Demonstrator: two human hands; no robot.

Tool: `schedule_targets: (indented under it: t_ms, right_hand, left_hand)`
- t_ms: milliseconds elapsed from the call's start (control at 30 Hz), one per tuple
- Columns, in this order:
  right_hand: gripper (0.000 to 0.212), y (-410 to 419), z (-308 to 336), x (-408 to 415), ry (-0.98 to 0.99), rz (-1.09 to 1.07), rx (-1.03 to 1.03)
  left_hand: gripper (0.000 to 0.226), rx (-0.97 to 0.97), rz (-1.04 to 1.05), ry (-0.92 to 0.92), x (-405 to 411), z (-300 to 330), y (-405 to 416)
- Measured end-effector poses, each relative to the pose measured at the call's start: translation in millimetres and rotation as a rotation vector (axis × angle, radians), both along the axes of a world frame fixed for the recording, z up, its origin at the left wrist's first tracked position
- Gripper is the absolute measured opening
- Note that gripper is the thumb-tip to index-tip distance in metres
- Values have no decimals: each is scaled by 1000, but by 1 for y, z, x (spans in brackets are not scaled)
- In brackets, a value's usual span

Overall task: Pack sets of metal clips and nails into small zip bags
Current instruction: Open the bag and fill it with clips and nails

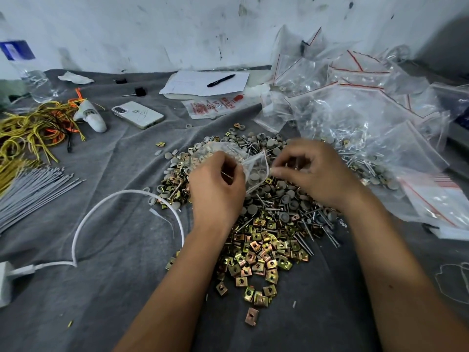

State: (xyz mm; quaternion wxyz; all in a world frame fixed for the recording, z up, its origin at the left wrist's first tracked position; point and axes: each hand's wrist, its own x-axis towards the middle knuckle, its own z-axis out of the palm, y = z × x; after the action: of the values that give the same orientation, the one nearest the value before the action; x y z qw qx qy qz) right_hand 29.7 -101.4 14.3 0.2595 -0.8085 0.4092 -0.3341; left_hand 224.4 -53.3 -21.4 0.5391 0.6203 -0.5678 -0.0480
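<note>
Two hands on one zip bag (255, 170) | left hand (218, 184) pinches its rim, right hand (314, 171) pinches opposite edge, likely spreading the mouth | above clips (261, 252), nails (304, 224) mid-table

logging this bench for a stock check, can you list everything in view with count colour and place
small zip bag: one, clear, held over the pile
metal clips: many, brassy, near part of the pile
nails: many, silver, right of the pile
round caps: many, grey, far part of the pile
zip bags: a heap, clear with red strips, far right
phone: one, white, far left of the pile
pen: one, black, on white paper
cable ties: a bundle, grey, left edge
wires: a tangle, yellow and orange, far left
cord: one, white, near left
cloth: one, grey, under everything
left hand: grips the bag
right hand: pinches the bag's edge
</note>
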Motion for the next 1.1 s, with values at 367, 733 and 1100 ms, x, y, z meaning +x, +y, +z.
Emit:
schedule_targets:
  t_ms: [367, 733, 1100]
  right_hand:
    - [18, 10, -15, 37, 22, 28, -299]
    - [11, 7, -18, 32, -83, -6, -244]
    - [11, -3, -18, 12, 86, -16, -161]
  left_hand:
    - [10, -127, -15, 5, -4, 3, 3]
    - [13, -56, 54, 112, -1, 1, 2]
    - [23, -53, 161, 214, 2, 4, 3]
